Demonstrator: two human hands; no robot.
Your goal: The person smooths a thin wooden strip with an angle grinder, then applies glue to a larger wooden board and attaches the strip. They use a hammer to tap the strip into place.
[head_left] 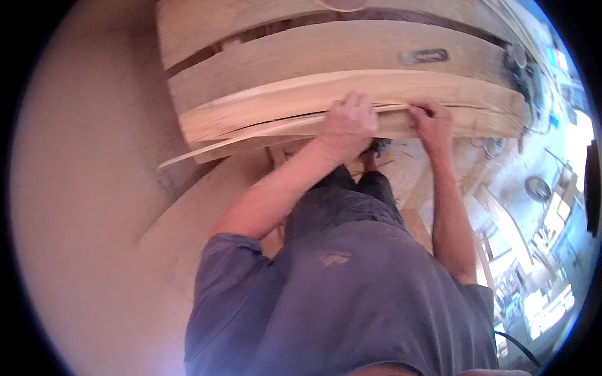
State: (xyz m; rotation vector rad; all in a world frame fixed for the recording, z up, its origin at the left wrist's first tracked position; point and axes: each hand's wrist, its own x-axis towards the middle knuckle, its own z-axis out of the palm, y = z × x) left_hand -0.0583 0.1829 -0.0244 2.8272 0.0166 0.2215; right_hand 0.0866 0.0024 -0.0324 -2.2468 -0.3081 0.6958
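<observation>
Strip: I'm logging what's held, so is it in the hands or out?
In: the left hand is closed on the strip, whose end juts out leftward.

A: Left hand (348, 127)?
B: Closed over a thin wood strip (207, 149), left end jutting past the timber (486, 108).
A: Right hand (434, 123)?
B: Fingers curled near the strip's right end; grip unclear.
A: Beyond?
B: Dark-and-grey tool (431, 56) lying on a wide plank (282, 61).

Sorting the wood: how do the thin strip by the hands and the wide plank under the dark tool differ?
The thin strip looks pale, the wide plank browner. The strip is far narrower than the plank. The left hand grips the strip; the dark tool lies on the plank. Both are long and wooden.
</observation>
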